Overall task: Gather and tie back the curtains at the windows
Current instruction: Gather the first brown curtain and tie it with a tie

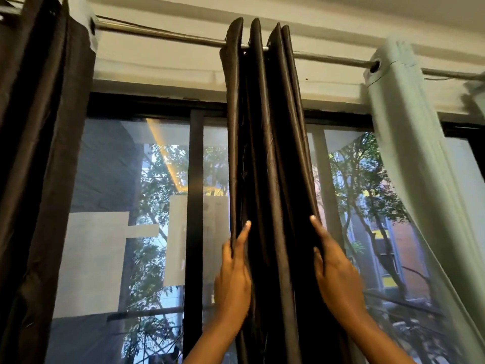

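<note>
Window (136, 206) with dark frame, spanning the view behind a metal rod (170, 35). Dark curtain (267, 153) hangs from the rod at centre, bunched into narrow vertical folds; a second dark curtain (39, 127) hangs at far left, a pale curtain (409, 153) at right. Left hand (233, 274) pinches the bunch's left edge, index finger extended upward. Right hand (333, 269) grasps its right edge, fingers behind the fabric.

both raised — left hand (233, 274), right hand (334, 269) gripping.
</note>
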